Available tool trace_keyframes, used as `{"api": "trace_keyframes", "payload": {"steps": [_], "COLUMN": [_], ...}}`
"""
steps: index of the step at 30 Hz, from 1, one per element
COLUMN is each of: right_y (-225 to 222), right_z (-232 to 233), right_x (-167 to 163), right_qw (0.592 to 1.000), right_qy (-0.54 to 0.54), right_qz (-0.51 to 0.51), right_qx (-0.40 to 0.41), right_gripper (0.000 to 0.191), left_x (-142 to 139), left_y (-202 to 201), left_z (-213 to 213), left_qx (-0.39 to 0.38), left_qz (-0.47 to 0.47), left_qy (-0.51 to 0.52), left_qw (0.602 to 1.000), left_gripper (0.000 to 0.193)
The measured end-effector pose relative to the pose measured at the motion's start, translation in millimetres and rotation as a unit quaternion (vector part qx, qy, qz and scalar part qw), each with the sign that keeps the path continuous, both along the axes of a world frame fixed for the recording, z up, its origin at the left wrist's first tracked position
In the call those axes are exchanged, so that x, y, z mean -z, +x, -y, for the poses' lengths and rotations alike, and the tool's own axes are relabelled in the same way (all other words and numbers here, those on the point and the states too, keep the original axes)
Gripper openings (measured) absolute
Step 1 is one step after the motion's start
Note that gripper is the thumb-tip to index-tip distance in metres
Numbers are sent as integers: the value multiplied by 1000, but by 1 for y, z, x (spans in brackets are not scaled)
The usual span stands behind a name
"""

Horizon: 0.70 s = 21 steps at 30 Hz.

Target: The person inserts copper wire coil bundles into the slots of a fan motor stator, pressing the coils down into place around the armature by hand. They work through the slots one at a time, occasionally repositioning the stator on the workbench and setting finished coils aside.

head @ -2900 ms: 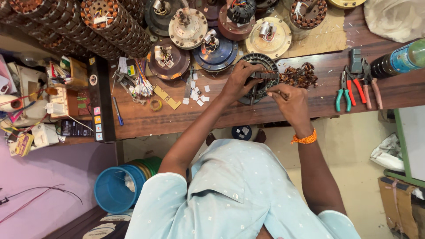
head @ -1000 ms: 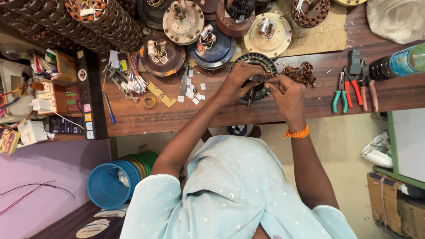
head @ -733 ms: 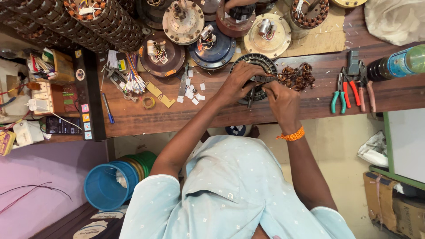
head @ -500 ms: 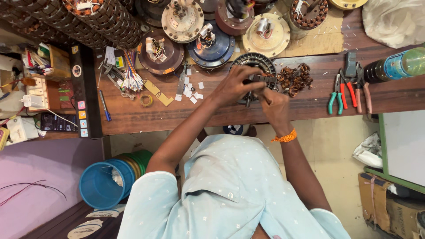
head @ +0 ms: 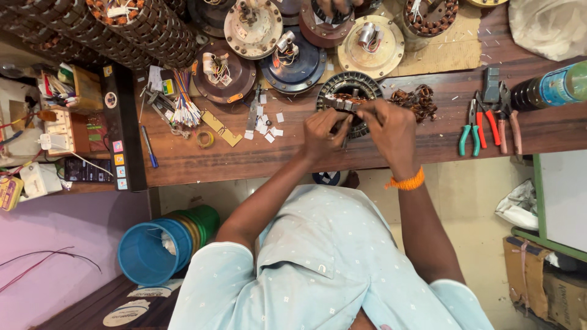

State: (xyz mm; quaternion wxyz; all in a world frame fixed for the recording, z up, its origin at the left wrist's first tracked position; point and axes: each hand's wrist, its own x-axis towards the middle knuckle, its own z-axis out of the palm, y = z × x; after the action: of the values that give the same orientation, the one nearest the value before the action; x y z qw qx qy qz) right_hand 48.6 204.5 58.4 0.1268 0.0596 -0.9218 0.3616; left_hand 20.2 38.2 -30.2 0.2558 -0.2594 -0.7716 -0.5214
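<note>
A long brown wooden bench (head: 257,162) fills the shot, w/ a row of round metal motor housings (head: 373,46) along its far edge and stacked ribbed stator cores (head: 153,27) at the far left corner. Near the bench's middle, close to the near edge, sits the work in hand: a round black slotted stator ring w/ copper windings (head: 348,91). A person in a pale blue dotted shirt (head: 330,269) leans over it.

The left hand (head: 324,131) is curled, fingers pinched on the ring's near rim, steadying it. The right hand (head: 391,128), w/ an orange thread band (head: 406,182) at the wrist, is bent over the ring's right side, fingertips closed on something small at the windings; what exactly can't be told. A tangle of loose copper wire (head: 419,101) lies just beside the ring, to the right.

Judged from this, the step is hand work on the coils in the slots, approx. midway; the next move likely calls for a steady grip and fine fingertip pressure.

Toward the right end lie green- and red-handled pliers (head: 483,125); small white paper slips (head: 269,125) scatter left of the ring.
</note>
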Motion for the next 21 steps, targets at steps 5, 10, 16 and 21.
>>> {"api": "trace_keyframes", "payload": {"steps": [5, 10, 16, 21], "right_y": [-40, -55, -68, -74], "right_z": [4, -13, -24, -24], "right_x": [3, 16, 29, 29], "right_qw": [995, 980, 958, 941], "right_qy": [-61, -129, -215, -269], "right_qz": [72, 150, 190, 205], "right_qx": [23, 16, -1, -1], "right_gripper": [8, 8, 8, 7], "left_x": [-10, -13, -8, -8], "left_y": [17, 23, 22, 24], "left_z": [-16, -21, -22, -24], "left_qx": [-55, -78, -83, -89], "left_qz": [139, 212, 207, 205], "left_qy": [79, 96, 92, 96], "left_qw": [986, 969, 970, 970], "left_gripper": [11, 13, 14, 14]}}
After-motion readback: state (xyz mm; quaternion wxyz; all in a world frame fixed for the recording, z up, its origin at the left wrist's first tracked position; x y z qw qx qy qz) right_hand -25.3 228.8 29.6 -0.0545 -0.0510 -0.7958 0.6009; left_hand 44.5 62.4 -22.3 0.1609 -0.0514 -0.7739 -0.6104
